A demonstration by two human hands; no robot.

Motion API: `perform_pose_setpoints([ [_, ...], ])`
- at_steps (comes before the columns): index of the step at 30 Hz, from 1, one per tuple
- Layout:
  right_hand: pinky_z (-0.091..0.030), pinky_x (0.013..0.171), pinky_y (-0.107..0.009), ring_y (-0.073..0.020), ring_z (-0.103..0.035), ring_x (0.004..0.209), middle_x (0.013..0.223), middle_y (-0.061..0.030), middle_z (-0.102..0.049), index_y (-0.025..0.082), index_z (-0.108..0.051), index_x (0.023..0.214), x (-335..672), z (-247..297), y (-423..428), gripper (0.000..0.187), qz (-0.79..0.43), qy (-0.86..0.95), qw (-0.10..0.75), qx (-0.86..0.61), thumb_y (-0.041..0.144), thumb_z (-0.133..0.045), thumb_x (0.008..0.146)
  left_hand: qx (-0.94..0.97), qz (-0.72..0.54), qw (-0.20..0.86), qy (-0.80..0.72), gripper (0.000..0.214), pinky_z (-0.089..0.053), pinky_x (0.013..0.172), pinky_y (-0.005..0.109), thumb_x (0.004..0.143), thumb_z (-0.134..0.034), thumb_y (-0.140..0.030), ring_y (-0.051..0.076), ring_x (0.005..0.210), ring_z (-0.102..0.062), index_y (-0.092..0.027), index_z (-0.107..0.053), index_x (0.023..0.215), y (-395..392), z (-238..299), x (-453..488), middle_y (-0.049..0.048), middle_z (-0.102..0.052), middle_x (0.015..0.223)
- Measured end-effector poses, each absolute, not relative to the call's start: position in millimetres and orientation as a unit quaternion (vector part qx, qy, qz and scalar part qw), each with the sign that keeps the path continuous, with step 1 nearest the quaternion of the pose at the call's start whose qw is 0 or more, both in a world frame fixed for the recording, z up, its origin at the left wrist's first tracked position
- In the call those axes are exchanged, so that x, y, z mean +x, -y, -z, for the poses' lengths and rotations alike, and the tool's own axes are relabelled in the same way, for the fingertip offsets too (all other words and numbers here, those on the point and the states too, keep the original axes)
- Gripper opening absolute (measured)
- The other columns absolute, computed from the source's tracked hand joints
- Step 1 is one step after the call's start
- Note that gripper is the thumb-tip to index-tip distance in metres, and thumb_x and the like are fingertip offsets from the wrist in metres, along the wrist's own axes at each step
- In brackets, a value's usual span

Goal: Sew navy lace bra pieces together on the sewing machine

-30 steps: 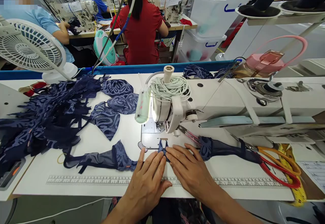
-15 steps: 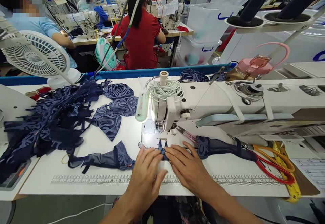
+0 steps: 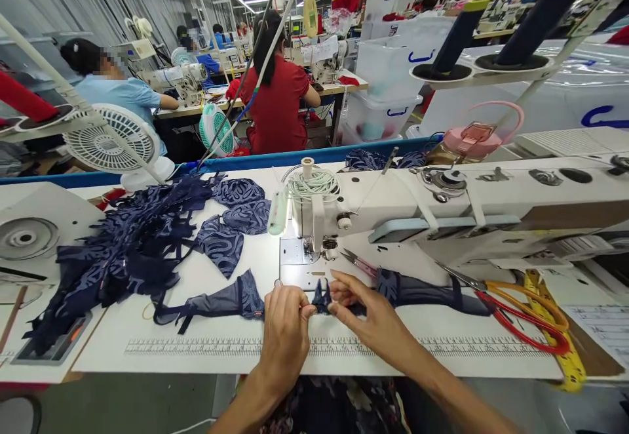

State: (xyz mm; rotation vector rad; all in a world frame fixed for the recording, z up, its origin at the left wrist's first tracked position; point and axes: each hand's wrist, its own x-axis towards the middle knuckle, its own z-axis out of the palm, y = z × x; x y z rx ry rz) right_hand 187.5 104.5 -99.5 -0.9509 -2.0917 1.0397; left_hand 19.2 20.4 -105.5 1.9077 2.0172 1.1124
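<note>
Left hand [image 3: 286, 329]: thumb and fingers closed on the navy garment [image 3: 322, 297] at its narrow middle. Right hand [image 3: 366, 309]: thumb and fingertips slightly parted, close by the same spot; can't tell if cloth is between. Garment lies flat, ends spread to either side, in front of the sewing machine [image 3: 393, 198]; no cloth visible under the presser foot [image 3: 310, 248]. Judged mid-handling: the parts seem joined, though the hands hide the middle joins. Three patterned cups [image 3: 221, 244] and a heaped navy pile [image 3: 137, 244] at left; done or waiting, can't tell. White table [image 3: 196, 365], printed ruler [image 3: 211, 349] along the near edge; scissors [image 3: 545, 342] over yellow tape at right. Beyond: fan [image 3: 115, 139], co-worker in red [image 3: 278, 93], clear bins [image 3: 381, 116].
</note>
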Motion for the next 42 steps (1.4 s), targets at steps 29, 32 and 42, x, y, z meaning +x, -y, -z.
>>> perform_pose_setpoints([
  [29, -0.052, 0.079, -0.03, -0.0164, -0.069, 0.075, 0.075, 0.0028, -0.071, 0.025, -0.065, 0.102, 184.4, 68.0, -84.3, 0.023, -0.518, 0.714, 0.353, -0.311, 0.022, -0.067, 0.079, 0.495, -0.433, 0.592, -0.467, 0.04, -0.037, 0.072, 0.025, 0.084, -0.064, -0.054, 0.014, 0.075, -0.046, -0.014, -0.06, 0.08, -24.9, 70.0, 8.3, 0.0016, -0.051, 0.077],
  [32, -0.051, 0.08, -0.031, -0.0161, -0.066, 0.077, 0.077, 0.0026, -0.069, 0.026, -0.064, 0.106, 185.2, 61.1, -79.5, 0.029, -0.522, 0.721, 0.34, -0.303, 0.02, -0.066, 0.078, 0.484, -0.41, 0.631, -0.448, 0.041, -0.036, 0.072, 0.025, 0.079, -0.07, -0.053, 0.014, 0.075, -0.045, -0.013, -0.062, 0.078, -21.7, 68.4, 6.0, 0.0018, -0.052, 0.077],
  [42, -0.04, 0.07, -0.027, -0.0151, -0.054, 0.078, 0.076, 0.0035, -0.054, 0.027, -0.066, 0.102, 184.8, 52.7, -59.6, 0.029, -0.524, 0.74, 0.277, -0.319, 0.022, -0.069, 0.074, 0.51, -0.47, 0.509, -0.51, 0.024, -0.042, 0.082, 0.029, 0.083, -0.068, -0.04, 0.017, 0.088, -0.053, -0.018, -0.061, 0.09, 14.9, 63.6, 11.0, 0.0033, -0.059, 0.092],
])
